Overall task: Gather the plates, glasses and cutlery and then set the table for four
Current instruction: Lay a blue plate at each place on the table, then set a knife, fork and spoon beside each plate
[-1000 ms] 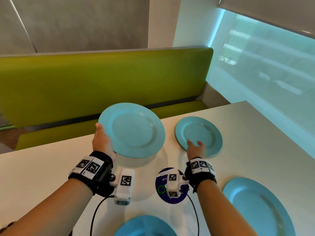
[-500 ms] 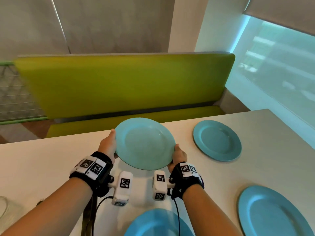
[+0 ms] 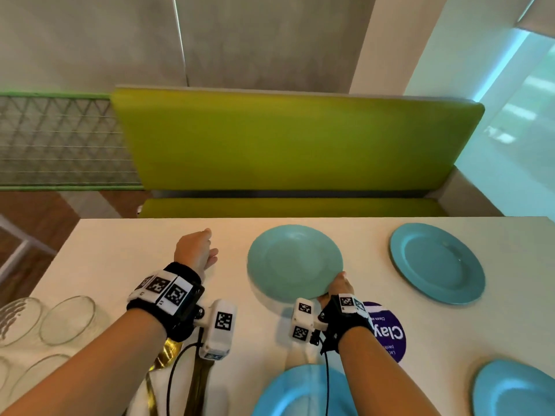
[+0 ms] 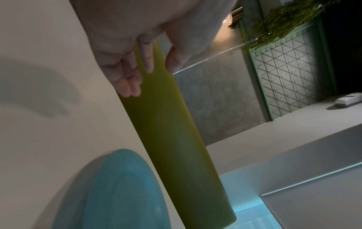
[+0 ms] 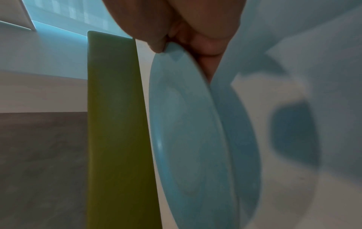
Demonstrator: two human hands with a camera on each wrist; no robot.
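Observation:
A light blue plate [image 3: 294, 262] lies low over the white table [image 3: 120, 253] near its far edge, and its near rim looks slightly raised. My right hand [image 3: 338, 288] pinches that near rim, thumb on top and fingers underneath; the right wrist view shows the plate [image 5: 186, 131] edge-on below the thumb. My left hand [image 3: 196, 250] hovers to the plate's left, empty, with relaxed fingers [image 4: 127, 74]. A second plate [image 3: 437, 262] rests at the far right. Two more plates [image 3: 303, 391] [image 3: 513, 388] sit at the near edge.
Several clear glasses [image 3: 66, 319] stand at the near left. Gold cutlery [image 3: 168, 352] lies under my left wrist. A purple round sticker [image 3: 387, 331] is on the table by my right wrist. A green bench [image 3: 285, 139] runs behind the far edge.
My left hand has let go of the plate and drawn off to the left. The right hand alone has brought the plate down to the table. The view has swung left.

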